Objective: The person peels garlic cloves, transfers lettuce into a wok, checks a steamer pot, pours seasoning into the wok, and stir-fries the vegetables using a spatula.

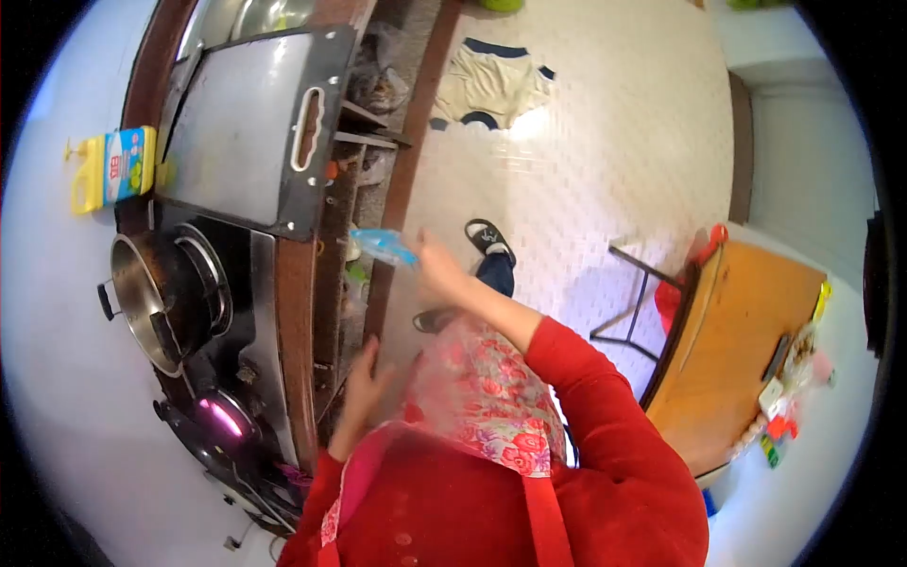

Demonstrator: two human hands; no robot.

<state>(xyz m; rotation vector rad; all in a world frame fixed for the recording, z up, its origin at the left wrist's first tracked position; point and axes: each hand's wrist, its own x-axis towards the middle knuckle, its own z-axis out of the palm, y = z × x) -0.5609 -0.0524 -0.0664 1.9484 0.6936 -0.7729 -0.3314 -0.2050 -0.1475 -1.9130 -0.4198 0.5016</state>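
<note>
My right hand (440,267) is closed on one end of a light-blue, shiny plastic packet (383,247). The packet sticks out to the left, in front of the open shelves under the counter; its contents cannot be made out. Lower down, my left hand (364,386) is beside the counter's brown edge, slightly blurred, its fingers apart and nothing seen in them. Below the hands is the floral apron (482,397) over my red clothing. Plastic-wrapped items (355,283) fill the shelf close to the packet.
On the counter are a steel pot (142,302) on the stove, a dark pan (222,416), a large board with a handle slot (241,123) and a yellow jug (113,170). A wooden table (746,331) is at right; a cloth garment (496,83) lies on the floor.
</note>
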